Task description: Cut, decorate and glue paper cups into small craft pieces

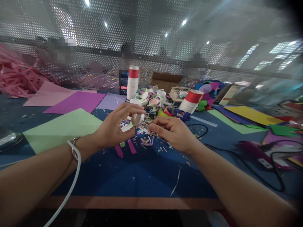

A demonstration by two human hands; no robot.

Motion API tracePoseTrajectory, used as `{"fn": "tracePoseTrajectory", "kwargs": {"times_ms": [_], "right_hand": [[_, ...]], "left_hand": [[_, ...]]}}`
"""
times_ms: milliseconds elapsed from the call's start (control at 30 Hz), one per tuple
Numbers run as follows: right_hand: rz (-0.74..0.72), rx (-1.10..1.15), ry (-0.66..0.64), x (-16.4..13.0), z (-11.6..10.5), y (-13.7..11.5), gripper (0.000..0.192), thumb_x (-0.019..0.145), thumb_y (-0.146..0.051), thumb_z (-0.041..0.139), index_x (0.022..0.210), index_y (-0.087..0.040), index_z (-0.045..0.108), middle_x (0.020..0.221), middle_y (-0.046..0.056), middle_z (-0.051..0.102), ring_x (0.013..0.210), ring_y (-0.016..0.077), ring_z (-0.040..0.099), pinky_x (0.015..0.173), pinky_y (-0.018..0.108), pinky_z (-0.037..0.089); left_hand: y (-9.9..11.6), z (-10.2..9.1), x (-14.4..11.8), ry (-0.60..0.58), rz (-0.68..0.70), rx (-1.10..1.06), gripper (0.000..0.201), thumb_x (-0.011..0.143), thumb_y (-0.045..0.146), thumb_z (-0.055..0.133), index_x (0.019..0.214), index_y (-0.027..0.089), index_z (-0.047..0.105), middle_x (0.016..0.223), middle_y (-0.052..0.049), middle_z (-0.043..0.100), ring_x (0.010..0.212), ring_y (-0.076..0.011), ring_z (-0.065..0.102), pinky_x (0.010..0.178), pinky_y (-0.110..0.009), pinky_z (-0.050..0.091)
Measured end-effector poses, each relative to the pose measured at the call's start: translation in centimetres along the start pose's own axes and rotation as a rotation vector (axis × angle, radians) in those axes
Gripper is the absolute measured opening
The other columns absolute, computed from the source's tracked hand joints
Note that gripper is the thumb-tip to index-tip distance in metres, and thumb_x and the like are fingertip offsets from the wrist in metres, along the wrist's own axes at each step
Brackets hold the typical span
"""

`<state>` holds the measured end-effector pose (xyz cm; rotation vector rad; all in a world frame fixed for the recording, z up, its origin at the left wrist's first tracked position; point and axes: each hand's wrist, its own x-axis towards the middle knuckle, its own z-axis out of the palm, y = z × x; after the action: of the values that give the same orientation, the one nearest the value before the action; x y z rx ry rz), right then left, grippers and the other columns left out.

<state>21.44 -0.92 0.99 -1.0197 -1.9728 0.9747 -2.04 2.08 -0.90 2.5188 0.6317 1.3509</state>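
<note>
My left hand [115, 126] grips a small white paper cup [137, 119] between thumb and fingers, just above the blue table [142, 176]. My right hand [171, 130] sits right beside it with its fingertips pinched together next to the cup; whether they hold a tiny piece I cannot tell. Paper scraps [144, 140] and pink strips lie under both hands. A bracelet and a white cable run along my left wrist.
Coloured sheets: green [61, 129], magenta [75, 101], yellow [253, 115]. Two stacks of red-rimmed paper cups [132, 82] [191, 101], a phone [123, 82], finished paper crafts [153, 98], a blue glue gun [180, 114], a purple glue gun with black cord [258, 154]. Perforated screen behind, people beyond it.
</note>
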Motion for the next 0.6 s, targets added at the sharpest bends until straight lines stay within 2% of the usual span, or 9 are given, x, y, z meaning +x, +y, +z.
{"fn": "tracePoseTrajectory", "kwargs": {"times_ms": [100, 200, 300, 467, 533, 600], "right_hand": [[0.013, 0.023, 0.002, 0.0, 0.1, -0.1, 0.035, 0.092, -0.048, 0.067, 0.076, -0.017, 0.064, 0.062, -0.005, 0.045, 0.052, 0.0068, 0.034, 0.048, 0.027, 0.023], [0.024, 0.023, 0.020, 0.0, 0.2, 0.0, 0.038, 0.094, -0.051, 0.063, 0.075, -0.018, 0.062, 0.062, -0.005, 0.042, 0.052, 0.0072, 0.034, 0.049, 0.027, 0.024], [0.039, -0.001, 0.036, 0.0, 0.2, 0.0, 0.038, 0.095, -0.053, 0.060, 0.079, -0.018, 0.062, 0.062, -0.005, 0.042, 0.053, 0.0079, 0.034, 0.049, 0.026, 0.026], [0.035, -0.010, 0.107, -0.1, 0.4, 0.0, 0.033, 0.089, -0.051, 0.069, 0.088, -0.018, 0.063, 0.072, -0.002, 0.056, 0.060, 0.0098, 0.045, 0.054, 0.025, 0.034], [0.015, -0.024, 0.132, -0.1, 0.6, 0.1, 0.033, 0.083, -0.048, 0.077, 0.088, -0.019, 0.062, 0.076, -0.001, 0.059, 0.063, 0.0107, 0.049, 0.057, 0.025, 0.038], [-0.013, -0.052, 0.143, 0.0, 0.8, 0.3, 0.032, 0.081, -0.044, 0.080, 0.089, -0.019, 0.061, 0.077, -0.001, 0.059, 0.065, 0.0115, 0.051, 0.059, 0.025, 0.041]], "left_hand": [[0.0, -0.1, 0.0, 0.011, 0.031, 0.058, 0.057, 0.073, 0.001, 0.065, 0.126, 0.022, 0.060, 0.128, -0.009, 0.063, 0.125, -0.0251, 0.057, 0.106, -0.042, 0.049], [0.0, 0.0, 0.0, 0.019, -0.057, -0.035, 0.055, 0.073, 0.004, 0.066, 0.125, 0.021, 0.058, 0.129, -0.010, 0.061, 0.123, -0.0258, 0.057, 0.100, -0.040, 0.051], [0.1, 0.3, 0.1, 0.017, -0.299, -0.308, 0.044, 0.077, 0.011, 0.069, 0.118, 0.020, 0.057, 0.125, -0.010, 0.061, 0.113, -0.0232, 0.060, 0.089, -0.034, 0.053], [0.6, 0.7, 0.6, -0.064, -0.810, -0.780, 0.026, 0.076, 0.017, 0.065, 0.102, 0.019, 0.060, 0.094, -0.002, 0.062, 0.081, -0.0138, 0.058, 0.070, -0.026, 0.050], [0.8, 0.9, 0.7, -0.116, -0.935, -0.932, 0.020, 0.077, 0.020, 0.062, 0.097, 0.018, 0.063, 0.091, -0.002, 0.063, 0.077, -0.0131, 0.058, 0.069, -0.025, 0.050], [1.0, 1.1, 0.7, -0.167, -1.004, -1.047, 0.019, 0.080, 0.024, 0.062, 0.098, 0.018, 0.065, 0.094, -0.004, 0.066, 0.081, -0.0150, 0.061, 0.071, -0.026, 0.050]]}}
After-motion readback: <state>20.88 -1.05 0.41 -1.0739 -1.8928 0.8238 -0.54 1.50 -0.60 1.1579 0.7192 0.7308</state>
